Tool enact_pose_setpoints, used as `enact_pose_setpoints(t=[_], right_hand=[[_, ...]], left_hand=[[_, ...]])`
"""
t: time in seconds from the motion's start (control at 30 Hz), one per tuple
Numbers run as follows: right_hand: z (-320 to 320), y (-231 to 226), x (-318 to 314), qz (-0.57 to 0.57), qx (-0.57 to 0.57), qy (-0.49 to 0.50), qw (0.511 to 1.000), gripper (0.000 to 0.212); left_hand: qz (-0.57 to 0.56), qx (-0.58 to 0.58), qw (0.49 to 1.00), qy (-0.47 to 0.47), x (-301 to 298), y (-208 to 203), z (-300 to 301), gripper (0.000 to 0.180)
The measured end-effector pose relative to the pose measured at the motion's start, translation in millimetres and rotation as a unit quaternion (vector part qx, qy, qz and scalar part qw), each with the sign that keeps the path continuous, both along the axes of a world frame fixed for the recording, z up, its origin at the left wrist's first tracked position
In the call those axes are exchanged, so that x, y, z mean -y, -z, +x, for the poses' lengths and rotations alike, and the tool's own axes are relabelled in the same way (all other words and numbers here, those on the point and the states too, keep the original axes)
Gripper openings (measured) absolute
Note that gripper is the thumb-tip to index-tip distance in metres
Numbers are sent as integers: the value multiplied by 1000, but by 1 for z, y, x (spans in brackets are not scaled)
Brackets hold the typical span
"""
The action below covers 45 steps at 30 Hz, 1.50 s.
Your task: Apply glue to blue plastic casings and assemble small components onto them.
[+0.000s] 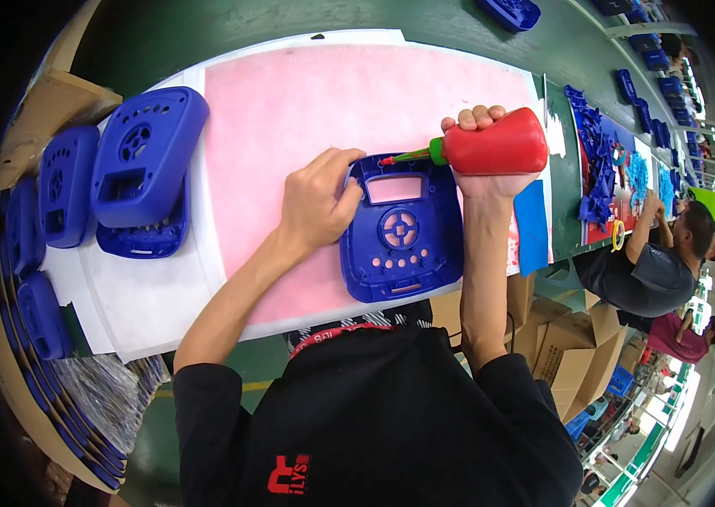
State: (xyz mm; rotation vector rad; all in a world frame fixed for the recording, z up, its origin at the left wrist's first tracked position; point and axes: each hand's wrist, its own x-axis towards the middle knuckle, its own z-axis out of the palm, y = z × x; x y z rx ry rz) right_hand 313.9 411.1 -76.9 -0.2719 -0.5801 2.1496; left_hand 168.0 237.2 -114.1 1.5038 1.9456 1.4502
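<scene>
Bench (357, 15): beneath left grip (313, 196) and right grip (494, 184).
Shell (430, 221): between the grips, left one pinching its rim.
Bottle (497, 145): wrapped by right grip.
Nozzle (414, 155): left of right grip; seemingly dispensing, calling for steady aim.

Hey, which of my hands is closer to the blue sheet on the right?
Right. Your right hand, gripping the red bottle, is beyond the blue sheet and to its left; your left hand is farther off, at the left edge of the blue cover.
</scene>
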Motion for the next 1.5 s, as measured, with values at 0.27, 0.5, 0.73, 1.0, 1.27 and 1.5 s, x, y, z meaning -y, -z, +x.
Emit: enact_pose_setpoints(t=[0.27, 0.5, 0.73, 1.0, 1.27, 1.5], right_hand=[[0, 1, 0, -10, 1, -4, 1000, 60], [1, 4, 0, -8, 6, -8, 1000, 58], [16, -3, -10, 60, -52, -50, 996, 42], [29, -10, -16, 58, -35, 0, 998, 60], [33, -6, -13, 100, 3, 32, 995, 64], [30, 2, -10, 100, 6, 40, 994, 66]], left_hand=[[21, 7, 1000, -1, 0, 4, 0, 30], [17, 10, 1000, -1, 1, 4, 1, 30], [-5, -6, 1000, 1, 1, 2, -1, 29], [-28, 8, 1000, 6, 2, -1, -1, 29], [15, 11, 1000, 6, 1, 6, 0, 31], [-22, 3, 1000, 5, 1, 0, 0, 28]])
